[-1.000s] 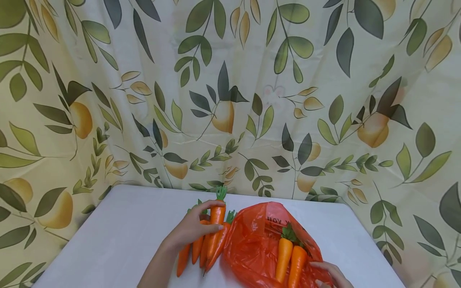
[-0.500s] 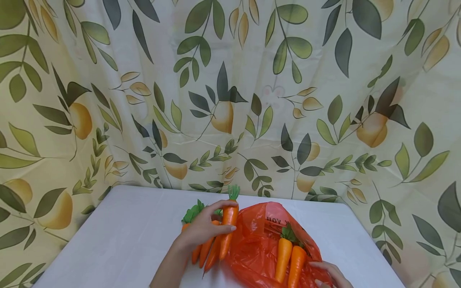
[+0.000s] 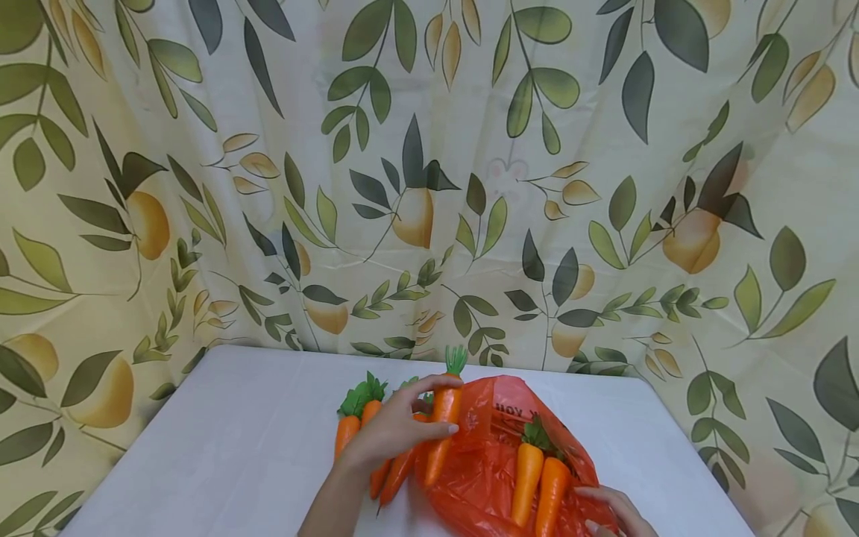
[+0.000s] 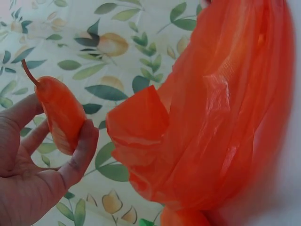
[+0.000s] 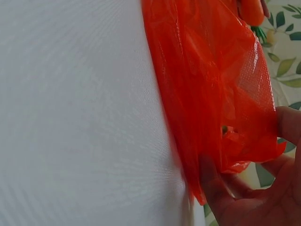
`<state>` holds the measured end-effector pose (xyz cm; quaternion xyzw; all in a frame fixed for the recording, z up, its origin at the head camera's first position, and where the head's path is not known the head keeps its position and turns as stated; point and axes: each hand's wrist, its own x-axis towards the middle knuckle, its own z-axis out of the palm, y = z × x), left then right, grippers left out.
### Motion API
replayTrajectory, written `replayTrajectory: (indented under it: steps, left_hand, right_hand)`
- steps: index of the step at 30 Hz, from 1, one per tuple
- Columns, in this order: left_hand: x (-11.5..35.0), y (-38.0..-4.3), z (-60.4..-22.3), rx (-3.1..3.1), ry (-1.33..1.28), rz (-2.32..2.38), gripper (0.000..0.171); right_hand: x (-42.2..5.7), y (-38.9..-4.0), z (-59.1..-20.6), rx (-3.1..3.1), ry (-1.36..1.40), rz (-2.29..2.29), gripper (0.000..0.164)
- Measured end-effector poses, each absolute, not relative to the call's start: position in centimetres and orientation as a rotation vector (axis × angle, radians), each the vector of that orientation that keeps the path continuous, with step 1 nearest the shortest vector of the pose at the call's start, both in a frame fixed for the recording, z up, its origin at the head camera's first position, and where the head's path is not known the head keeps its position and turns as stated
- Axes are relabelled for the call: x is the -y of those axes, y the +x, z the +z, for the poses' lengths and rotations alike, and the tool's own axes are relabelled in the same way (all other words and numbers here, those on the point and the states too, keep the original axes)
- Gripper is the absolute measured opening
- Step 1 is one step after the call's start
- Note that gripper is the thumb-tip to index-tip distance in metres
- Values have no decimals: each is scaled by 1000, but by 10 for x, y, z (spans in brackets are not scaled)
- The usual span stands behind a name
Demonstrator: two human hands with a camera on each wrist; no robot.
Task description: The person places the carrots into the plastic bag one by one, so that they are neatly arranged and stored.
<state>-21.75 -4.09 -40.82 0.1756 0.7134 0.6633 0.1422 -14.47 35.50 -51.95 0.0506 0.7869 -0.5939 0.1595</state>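
Across the far side and both flanks of the scene hangs a pale cloth (image 3: 376, 298) printed with green leaves and yellow-orange fruit. Before it lies a white table (image 3: 228, 447), reaching to the near edge. Right of the table's middle rests a crumpled red plastic bag (image 3: 466, 496), its mouth facing up, with dark lettering (image 3: 515, 412) inside its far part. To the left of the bag lies a row of loose carrots (image 3: 347, 432), partly hidden by my left hand (image 3: 399, 424); the leafy tops that show point to the far side. My left thumb and fingers are clamped on one held carrot (image 3: 445, 410), tilted, green top far, its tip over the bag's left part; I cannot tell whether they touch. My right hand (image 3: 619, 509), at the near right, pinches the bag's edge between thumb and fingers. Within the bag, two bagged carrots (image 3: 528, 477) lie side by side, tops far, just left of my right fingers.
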Motion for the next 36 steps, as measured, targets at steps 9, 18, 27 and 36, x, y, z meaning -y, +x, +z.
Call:
replayTrajectory:
  steps: [9, 18, 27, 36]
  left_hand:
    - [28, -214, -408, -2067, 517, 1889, 52]
    - [15, -215, -407, -2041, 608, 1887, 52]
    - [-1, -212, -408, -1982, 648, 1888, 51]
    - [-29, -209, -408, -1863, 714, 1895, 49]
  right_hand:
    - [-349, -141, -516, -2240, 200, -1720, 68]
    - [-348, -139, -514, -2165, 197, -1776, 62]
    - [-348, -139, -512, -2141, 197, -1786, 62]
    - [-352, -138, -513, -2109, 191, -1804, 59]
